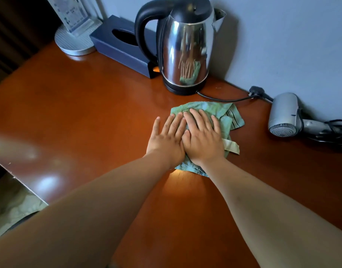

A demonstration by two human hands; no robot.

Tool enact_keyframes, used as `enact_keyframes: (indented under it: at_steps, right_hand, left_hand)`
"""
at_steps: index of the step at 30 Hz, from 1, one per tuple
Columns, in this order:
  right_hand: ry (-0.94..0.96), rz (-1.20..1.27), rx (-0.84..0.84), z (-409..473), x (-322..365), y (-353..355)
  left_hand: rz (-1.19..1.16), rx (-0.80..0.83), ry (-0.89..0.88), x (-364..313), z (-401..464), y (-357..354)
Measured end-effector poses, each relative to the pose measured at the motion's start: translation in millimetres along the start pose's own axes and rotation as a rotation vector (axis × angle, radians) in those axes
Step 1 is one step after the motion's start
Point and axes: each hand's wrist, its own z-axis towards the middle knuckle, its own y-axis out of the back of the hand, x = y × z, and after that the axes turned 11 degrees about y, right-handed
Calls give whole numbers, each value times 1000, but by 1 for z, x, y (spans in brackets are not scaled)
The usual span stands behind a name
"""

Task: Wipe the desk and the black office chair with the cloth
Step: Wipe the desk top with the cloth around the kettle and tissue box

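Note:
A green cloth (220, 111) lies bunched on the glossy reddish-brown desk (88, 113), just in front of the kettle. My right hand (203, 138) presses flat on the cloth with straight fingers. My left hand (167, 138) lies flat beside it, its fingers on the cloth's left edge and its thumb on the bare wood. The right hand partly overlaps the left. The black office chair is not in view.
A steel kettle (185, 45) with a black handle stands behind the cloth, its cord (224, 99) trailing right to a plug. A dark tissue box (119, 45) and a round stand (75, 41) sit at the back left. A silver hair dryer (286, 115) lies at the right by the wall.

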Motion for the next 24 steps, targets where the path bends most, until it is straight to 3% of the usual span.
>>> enact_keyframes:
  at_steps: [10,24]
  right_hand:
    - [-19,6,6,-47,34,2]
    - [-132,-28,70,-186,179,7]
  left_hand:
    - [2,9,-18,10,-50,-18]
    - [30,-15,-126,76,-208,-94]
